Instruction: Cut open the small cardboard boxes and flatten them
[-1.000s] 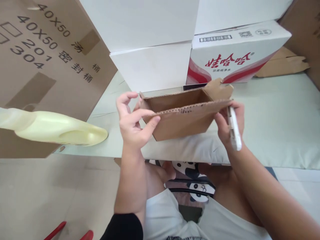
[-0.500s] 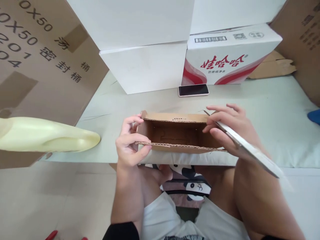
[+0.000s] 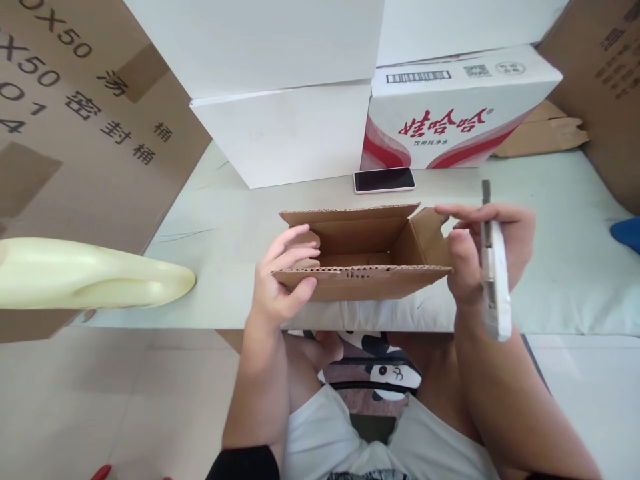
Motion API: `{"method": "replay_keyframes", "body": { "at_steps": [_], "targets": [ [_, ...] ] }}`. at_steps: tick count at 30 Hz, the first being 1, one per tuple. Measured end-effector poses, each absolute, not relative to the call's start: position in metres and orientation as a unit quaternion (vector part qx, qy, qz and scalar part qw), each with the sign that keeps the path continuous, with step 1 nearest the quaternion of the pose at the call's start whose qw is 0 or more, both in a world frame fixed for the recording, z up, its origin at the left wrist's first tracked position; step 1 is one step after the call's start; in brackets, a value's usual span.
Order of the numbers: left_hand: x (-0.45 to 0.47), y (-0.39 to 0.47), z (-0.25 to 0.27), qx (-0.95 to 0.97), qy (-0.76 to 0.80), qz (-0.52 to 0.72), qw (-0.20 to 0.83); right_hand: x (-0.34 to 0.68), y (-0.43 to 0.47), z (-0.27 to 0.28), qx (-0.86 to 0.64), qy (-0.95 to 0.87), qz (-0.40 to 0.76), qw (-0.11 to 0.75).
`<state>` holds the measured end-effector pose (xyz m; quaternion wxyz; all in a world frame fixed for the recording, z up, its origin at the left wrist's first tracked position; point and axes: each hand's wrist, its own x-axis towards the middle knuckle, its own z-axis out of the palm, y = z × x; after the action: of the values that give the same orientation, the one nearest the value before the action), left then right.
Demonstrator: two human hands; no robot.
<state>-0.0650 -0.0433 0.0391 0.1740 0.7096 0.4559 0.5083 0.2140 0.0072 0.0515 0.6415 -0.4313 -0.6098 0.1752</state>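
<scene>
A small brown cardboard box (image 3: 360, 285) stands at the bench's front edge with its top open and its flaps raised. My left hand (image 3: 280, 280) grips its left end, thumb on the near flap and fingers over the left side flap. Held in my right hand (image 3: 500, 243) is a white box cutter (image 3: 494, 287), its short blade pointing away from me. That hand is beside the box's right side flap (image 3: 431, 237), index fingertip at the flap's top edge. Part of the left side flap is hidden by my fingers.
Behind the box, a phone (image 3: 384, 180) lies on the pale green bench cover (image 3: 540, 267). White cartons (image 3: 290, 133) and a red-and-white carton (image 3: 450, 127) line the back. A pale yellow curved object (image 3: 110, 273) juts in from the left, before a large brown carton (image 3: 165, 73).
My right hand has moved right, off the box, and the box cutter has swung upright with its blade forward. The box's long flaps now stand spread, and my left hand has shifted slightly right.
</scene>
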Motion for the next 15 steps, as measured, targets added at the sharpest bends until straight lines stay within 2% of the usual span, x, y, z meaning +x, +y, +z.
{"method": "replay_keyframes", "body": {
  "at_steps": [2, 4, 8, 10, 13, 15],
  "targets": [
    [-0.064, -0.044, 0.037, 0.7, 0.469, 0.504, 0.189, 0.211, 0.007, 0.048, -0.404, -0.584, 0.186, 0.679],
    [-0.064, -0.044, 0.035, 0.697, 0.475, 0.496, 0.206, 0.21, 0.006, 0.046, -0.375, -0.595, 0.239, 0.67],
    [-0.065, -0.042, 0.03, 0.689, 0.472, 0.504, 0.221, 0.215, 0.007, 0.039, -0.298, -0.706, 0.36, 0.532],
    [-0.065, -0.04, 0.027, 0.679, 0.483, 0.516, 0.2, 0.214, 0.007, 0.036, -0.299, -0.722, 0.353, 0.515],
    [-0.063, -0.038, 0.021, 0.655, 0.518, 0.53, 0.15, 0.209, 0.007, 0.031, -0.382, -0.658, 0.281, 0.585],
    [-0.061, -0.036, 0.016, 0.635, 0.532, 0.545, 0.132, 0.205, 0.008, 0.029, -0.428, -0.63, 0.259, 0.595]
  ]
}}
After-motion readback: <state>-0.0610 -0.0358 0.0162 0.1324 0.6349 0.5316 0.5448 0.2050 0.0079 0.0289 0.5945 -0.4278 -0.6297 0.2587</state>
